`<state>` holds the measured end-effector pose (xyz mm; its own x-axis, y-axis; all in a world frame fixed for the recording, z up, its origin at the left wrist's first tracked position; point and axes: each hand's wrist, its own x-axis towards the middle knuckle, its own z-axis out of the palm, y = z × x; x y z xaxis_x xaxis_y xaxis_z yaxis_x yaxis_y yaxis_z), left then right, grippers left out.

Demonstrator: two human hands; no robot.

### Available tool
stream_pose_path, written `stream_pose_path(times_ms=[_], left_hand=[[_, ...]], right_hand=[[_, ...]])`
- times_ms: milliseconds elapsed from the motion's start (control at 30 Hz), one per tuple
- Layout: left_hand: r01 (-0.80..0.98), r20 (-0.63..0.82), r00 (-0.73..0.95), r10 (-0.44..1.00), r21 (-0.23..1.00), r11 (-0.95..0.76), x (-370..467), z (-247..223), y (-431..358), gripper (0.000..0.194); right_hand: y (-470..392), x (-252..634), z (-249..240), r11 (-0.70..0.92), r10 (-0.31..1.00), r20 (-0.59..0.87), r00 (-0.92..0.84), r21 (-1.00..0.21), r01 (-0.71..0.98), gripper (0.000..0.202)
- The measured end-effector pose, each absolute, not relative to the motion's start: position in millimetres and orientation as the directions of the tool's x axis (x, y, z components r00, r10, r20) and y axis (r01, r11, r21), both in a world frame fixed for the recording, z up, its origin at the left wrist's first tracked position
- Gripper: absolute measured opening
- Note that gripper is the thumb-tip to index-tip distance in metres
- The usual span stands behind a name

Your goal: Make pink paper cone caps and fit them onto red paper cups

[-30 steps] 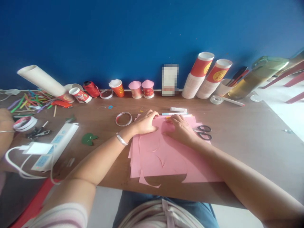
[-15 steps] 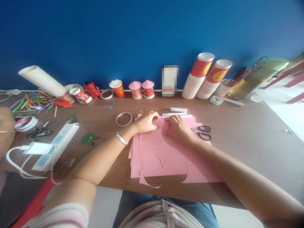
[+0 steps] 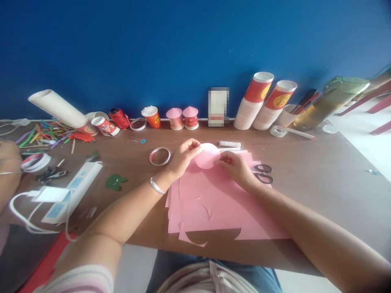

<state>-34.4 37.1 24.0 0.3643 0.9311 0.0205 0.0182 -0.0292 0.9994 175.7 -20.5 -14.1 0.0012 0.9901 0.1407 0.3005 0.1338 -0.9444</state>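
A: Where's the round pink paper disc (image 3: 207,156)?

B: Between the two hands, just above the loose stack of pink paper sheets (image 3: 201,215). It looks lifted off them, tilted with its face towards the wearer.

A: Which hand is nearer?

B: Neither, really; both are at its rim. The left hand (image 3: 181,159) has thumb and fingers pinched on the upper left edge. The right hand (image 3: 238,167) has its fingers drawn together at the right edge, a little lower, and they seem to grip it too.

A: And its long axis?

B: It hasn't one that I can see; it's round. The line from one pinch to the other runs sideways across it, sloping slightly down to the right.

A: What else is near?

B: The black-handled scissors (image 3: 270,168) lie right of the right hand, beside the sheets. A white capped marker (image 3: 229,144) is on the brown wooden tabletop (image 3: 293,162), beyond the right hand. Left of the left hand there's a flat ring-shaped roll of tape (image 3: 150,158).
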Motion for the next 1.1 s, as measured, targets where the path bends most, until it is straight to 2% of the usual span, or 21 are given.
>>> stream_pose_path(times_ms=[200,500,667,767,900,1000,1100], left_hand=[[0.010,-0.040,0.367,0.929,0.999,0.039,-32.2,22.7,30.1,0.031],[0.091,0.032,0.290,0.956,0.994,-0.061,-29.1,20.1,26.8,0.029],[0.086,-0.026,0.374,0.927,0.996,-0.006,-29.8,23.7,24.0,0.031],[0.063,-0.052,0.464,0.884,0.998,0.025,-30.5,25.9,23.2,0.030],[0.042,-0.044,0.535,0.843,0.999,0.025,-30.5,24.1,23.9,0.031],[0.020,-0.051,0.547,0.836,0.999,0.048,-30.7,21.1,24.8,0.033],[0.013,-0.060,0.558,0.828,0.998,0.063,-31.5,18.7,25.1,0.033]], right_hand=[[-24.5,176.2,-9.3,0.193,0.972,0.227,0.059,-0.919,0.344,0.029],[-35.6,172.6,-1.9,0.372,0.900,0.435,0.015,-0.786,0.495,0.021],[-33.5,171.0,0.6,0.433,0.862,0.505,0.039,-0.775,0.460,0.028],[-30.0,171.7,-0.2,0.359,0.914,0.403,0.053,-0.861,0.360,0.036],[-29.4,172.4,3.5,0.129,0.991,0.131,0.001,-0.977,0.168,0.043],[-31.7,171.0,9.3,-0.012,0.999,-0.014,-0.035,-0.999,0.050,0.043],[-33.4,168.8,13.2,-0.068,0.996,-0.065,-0.063,-0.996,-0.055,0.040]])
